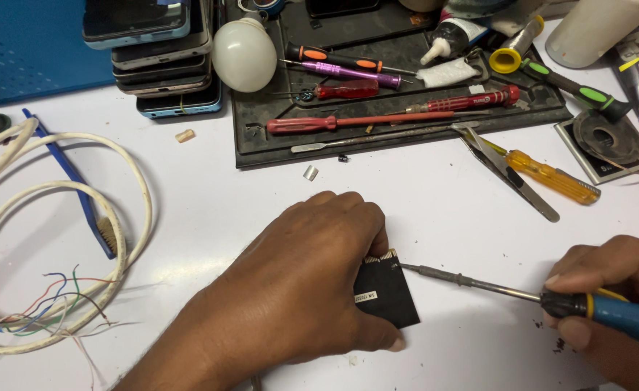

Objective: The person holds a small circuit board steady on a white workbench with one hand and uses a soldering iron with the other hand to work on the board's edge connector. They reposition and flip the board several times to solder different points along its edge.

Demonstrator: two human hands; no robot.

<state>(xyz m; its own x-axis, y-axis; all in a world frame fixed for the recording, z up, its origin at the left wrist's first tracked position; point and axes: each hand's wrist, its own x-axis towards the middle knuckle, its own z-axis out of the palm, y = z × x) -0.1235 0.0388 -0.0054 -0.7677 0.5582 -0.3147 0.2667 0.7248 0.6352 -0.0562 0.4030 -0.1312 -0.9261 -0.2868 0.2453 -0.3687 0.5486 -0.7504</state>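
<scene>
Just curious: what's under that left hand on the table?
The left hand covers most of a small black board; only its right part and gold edge contacts show. Whatever else lies beneath is hidden.

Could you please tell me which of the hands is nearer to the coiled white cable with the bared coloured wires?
Left. The left hand lies just right of the coiled white cable, pressing a small black circuit module. The right hand, holding a blue-handled soldering iron, is at the far right edge.

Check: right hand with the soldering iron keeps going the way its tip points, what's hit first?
The right hand aims the soldering iron left; its tip already looks on the small black board's gold-contact edge, held by the left hand. Depth unclear.
</scene>
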